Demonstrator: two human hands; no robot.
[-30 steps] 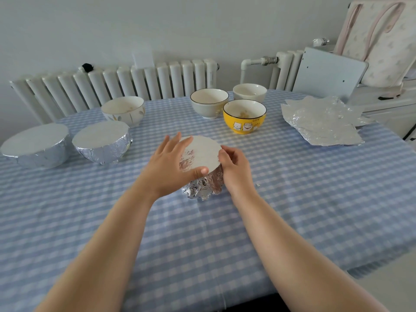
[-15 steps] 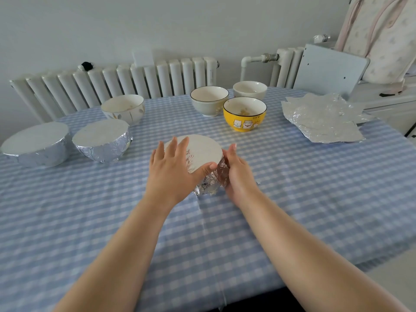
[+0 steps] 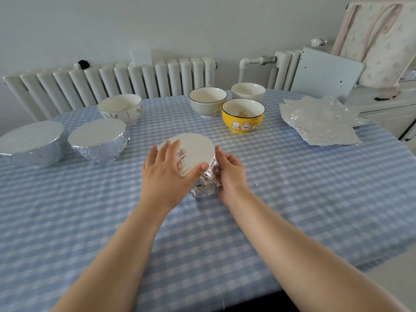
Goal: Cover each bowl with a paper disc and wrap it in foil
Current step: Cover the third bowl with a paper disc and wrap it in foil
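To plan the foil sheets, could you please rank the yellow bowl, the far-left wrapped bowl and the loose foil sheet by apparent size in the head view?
1. Foil sheet, the widest.
2. Far-left wrapped bowl, clearly wider than the yellow one.
3. Yellow bowl, though it stands farther from the camera, which shrinks it somewhat.

In the middle of the bench [image 3: 292,210] sits a bowl in foil [image 3: 203,184] with a paper disc [image 3: 193,152] on top. The left hand [image 3: 166,174] lies on the disc. The right hand [image 3: 229,172] touches the bowl's right side. Two wrapped bowls [image 3: 99,140] stand side by side far to the left. Four open bowls [image 3: 207,102] stand behind. Loose foil sheets [image 3: 319,120] lie on the right.
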